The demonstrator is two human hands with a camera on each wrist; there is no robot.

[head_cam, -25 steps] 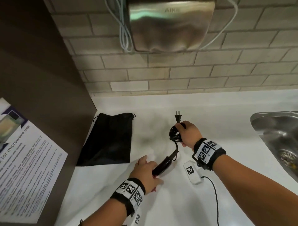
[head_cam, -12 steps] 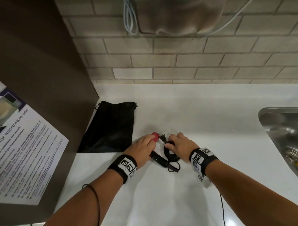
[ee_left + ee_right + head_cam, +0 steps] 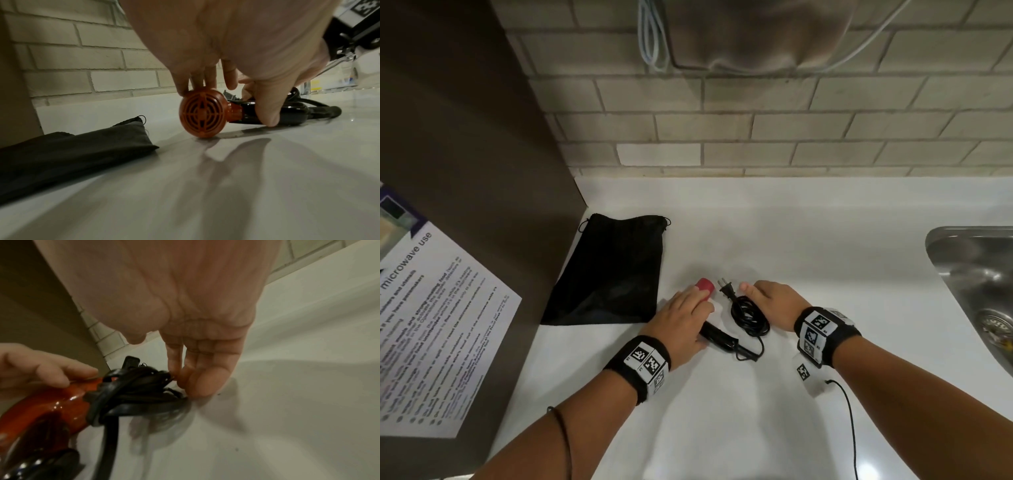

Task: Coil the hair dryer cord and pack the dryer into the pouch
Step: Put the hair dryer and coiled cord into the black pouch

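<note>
Both hands have loosened since half a second ago: the right hand [image 3: 774,303] has drawn a little to the right off the coiled cord [image 3: 750,315], uncovering the bundle and its plug [image 3: 726,289]. Its fingers are now relaxed and only slightly bent, fingertips [image 3: 200,386] touching the edge of the coil on the tabletop [image 3: 825,240]. The left hand [image 3: 681,322] rests on the hair dryer [image 3: 705,286], fingers lying over its red barrel and thumb [image 3: 265,110] against the black handle, gripping it lightly where it lies on its side near the tabletop's middle. The cord lies just right of the dryer. The black pouch [image 3: 613,270] lies flat by the tabletop's left edge, just left of the dryer and not touching it.
</note>
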